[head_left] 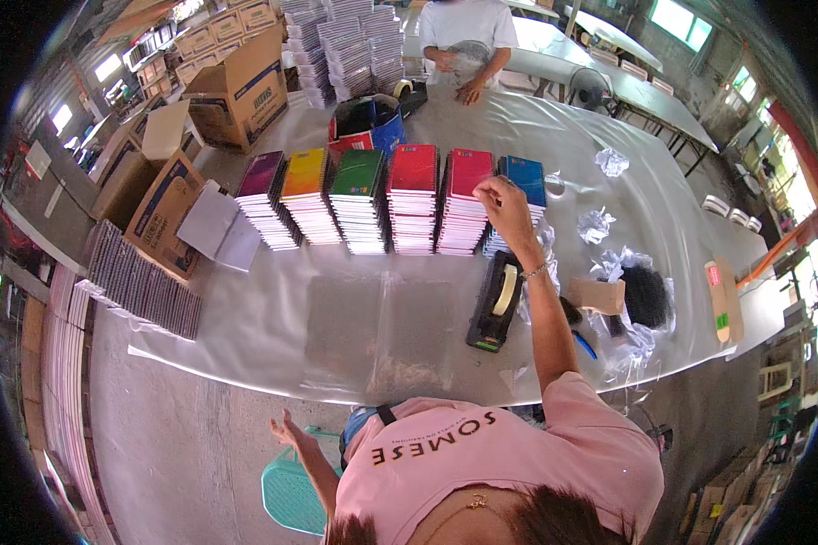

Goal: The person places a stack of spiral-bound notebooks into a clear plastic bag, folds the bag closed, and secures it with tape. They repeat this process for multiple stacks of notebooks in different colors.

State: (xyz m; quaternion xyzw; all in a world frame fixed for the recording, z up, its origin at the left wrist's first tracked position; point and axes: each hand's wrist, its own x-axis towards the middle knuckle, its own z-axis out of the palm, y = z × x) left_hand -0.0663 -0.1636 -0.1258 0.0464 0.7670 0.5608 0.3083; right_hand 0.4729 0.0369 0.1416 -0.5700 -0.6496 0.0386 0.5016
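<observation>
My right arm reaches over the table. My right hand [505, 203], fingers curled, is above the crimson notebook stack [468, 209] and beside the blue one [523, 177]; whether it pinches anything is hidden. My left hand [291, 431] hangs low beyond the table's front edge, fingers apart and holding nothing. Further left in the row stand a red notebook stack [413, 200], a green one [361, 204], a yellow one [309, 195] and a purple one [268, 202], all spiral-bound. Under my right forearm sits a black tape dispenser [495, 300]. Clear plastic sheets or bags [377, 327] lie flat before me.
Open cardboard boxes [236, 95] and a long notebook row [145, 282] stand left. Crumpled plastic [596, 225], a cardboard piece [598, 296] and a blue-handled tool [584, 344] lie right. A co-worker [468, 41] stands across the table. A green stool [293, 495] is below left.
</observation>
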